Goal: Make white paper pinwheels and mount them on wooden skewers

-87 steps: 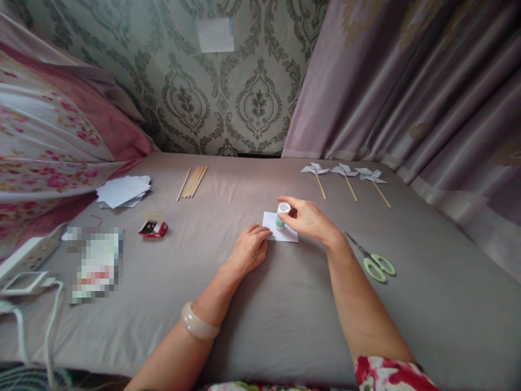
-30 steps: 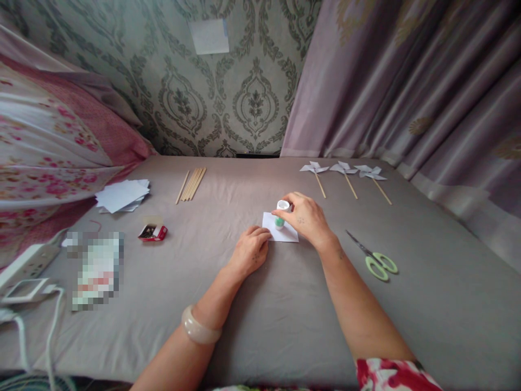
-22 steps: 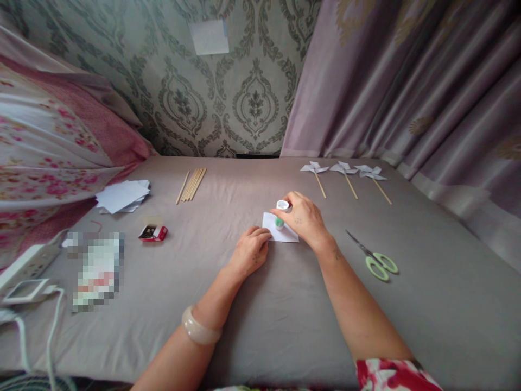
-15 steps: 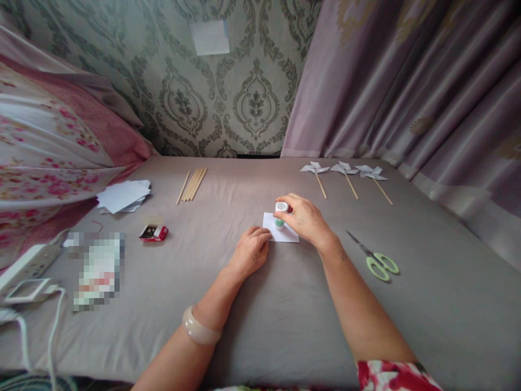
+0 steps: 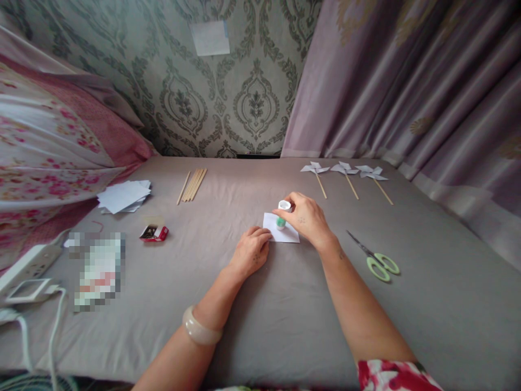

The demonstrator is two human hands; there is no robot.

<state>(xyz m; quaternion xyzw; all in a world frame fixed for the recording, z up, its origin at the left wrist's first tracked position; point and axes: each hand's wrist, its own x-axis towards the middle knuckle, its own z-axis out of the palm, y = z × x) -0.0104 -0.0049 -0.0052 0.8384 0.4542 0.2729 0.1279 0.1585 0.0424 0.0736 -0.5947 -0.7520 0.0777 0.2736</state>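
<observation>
I can read no text, label, brand, number or sign in the head view relayed to me. The packet (image 5: 100, 271) resolves only into coloured blocks, with a reddish band across it. On the red box (image 5: 154, 234) and the white-and-green tube (image 5: 280, 222), any lettering is too small for me; on the wall sheet (image 5: 210, 39), too faint.

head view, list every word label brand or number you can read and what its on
No text can be read for certain.
Green-and-white tube: any lettering is too small to read.
Red box: any print is too small and blurred.
Packet at left: pixelated, so nothing is legible.
Sheet on the wall: any writing is too faint to make out.
Power strip: any markings are too small.
</observation>
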